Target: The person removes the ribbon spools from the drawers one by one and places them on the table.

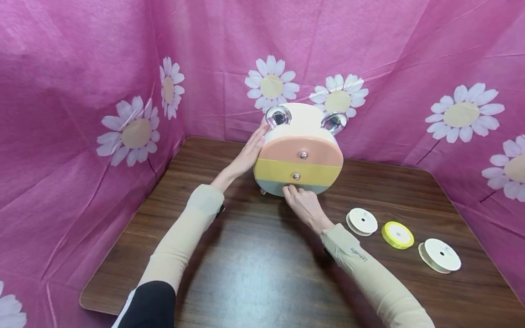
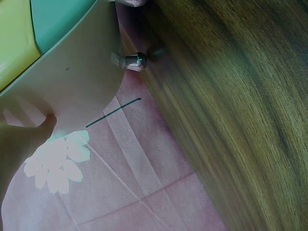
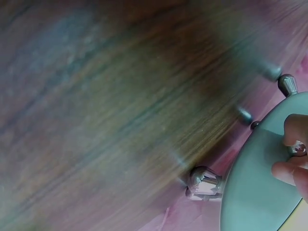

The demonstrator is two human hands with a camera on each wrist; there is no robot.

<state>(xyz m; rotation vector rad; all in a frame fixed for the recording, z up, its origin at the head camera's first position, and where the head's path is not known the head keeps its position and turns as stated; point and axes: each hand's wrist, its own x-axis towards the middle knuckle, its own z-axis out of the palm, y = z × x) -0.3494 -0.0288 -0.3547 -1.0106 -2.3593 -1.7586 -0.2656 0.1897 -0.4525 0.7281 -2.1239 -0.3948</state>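
Note:
A rounded white drawer box (image 1: 299,116) with two silver frog-like eyes stands on the table. Its front has an orange drawer (image 1: 283,148), a yellow drawer (image 1: 275,169) and a blue-green drawer (image 1: 270,186), all flush with the front. My left hand (image 1: 250,152) lies along the box's left side; in the left wrist view its thumb (image 2: 45,127) rests against the white wall. Low at the front, my right hand (image 1: 303,205) pinches the small silver knob (image 3: 298,149) of the blue-green drawer between thumb and fingers. Short silver feet (image 3: 204,183) hold the box up.
To the right on the brown wooden table (image 1: 229,273) lie a white ribbon spool (image 1: 362,221), a yellow ribbon spool (image 1: 398,235) and another white spool (image 1: 440,256). Pink cloth (image 1: 213,82) with white daisies hangs close behind the box and along both sides.

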